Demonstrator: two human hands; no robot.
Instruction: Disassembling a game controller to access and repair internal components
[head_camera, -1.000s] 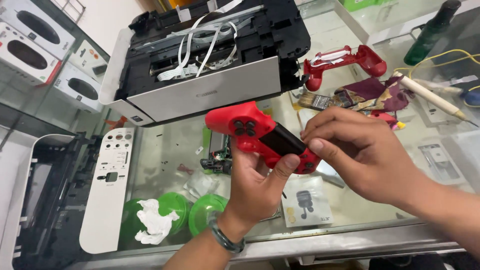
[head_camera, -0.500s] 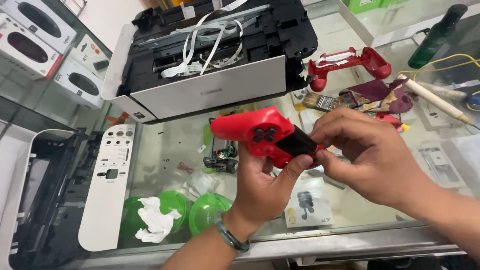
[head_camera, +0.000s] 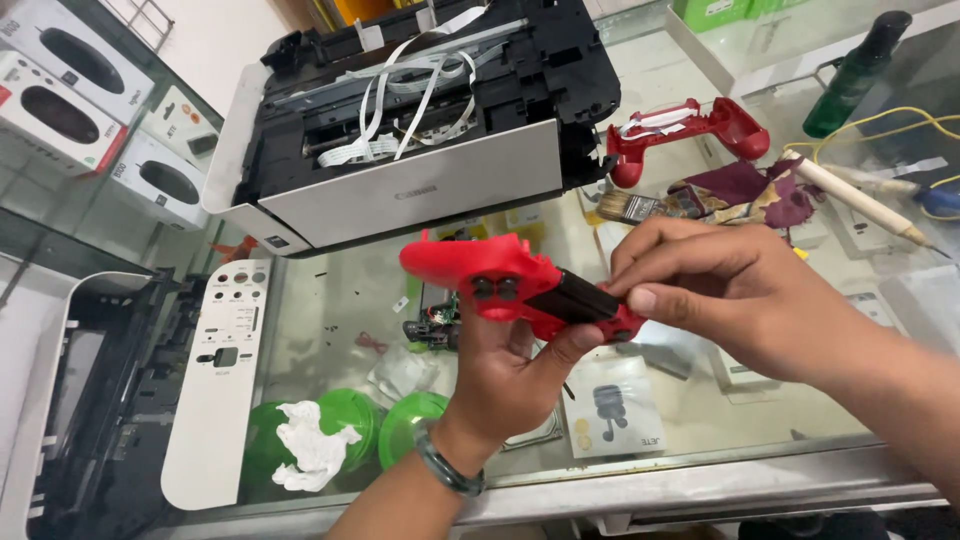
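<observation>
- Left hand (head_camera: 500, 375) grips a red game controller shell (head_camera: 520, 285) from underneath, holding it up above the glass bench (head_camera: 700, 475), thumb hooked up at its right end.
- Right hand (head_camera: 745, 295) comes in from the right and pinches the dark strip at that same end of the shell, fingers closed on it.
- A green bangle (head_camera: 448, 468) sits on the left wrist.
- Right behind the shell: an opened-up printer (head_camera: 420, 130) with its cover off, white ribbon cables (head_camera: 400, 95) looping across the top. Pretty big lump, takes up most of the back of the bench.
- Second red controller shell half (head_camera: 690, 135) lies to the right of the printer, so two red shell pieces total.
- Near that: a paintbrush (head_camera: 640, 207), a purple rag (head_camera: 760, 190), a dark green bottle (head_camera: 855, 70), a yellow wire (head_camera: 880, 125) and a pale wooden-handled tool (head_camera: 865, 205).
- Under the held shell, on the glass, there's a small circuit board (head_camera: 435, 330), partly hidden by the left hand.
- Left side: a white button panel (head_camera: 220, 390) lying flat, next to another black-and-white housing (head_camera: 80, 400).
- Three white product boxes (head_camera: 70, 100) stacked at upper left.
- Two green round lids or cups (head_camera: 410, 425) under the glass, one with crumpled white tissue (head_camera: 310, 450) on it.
</observation>
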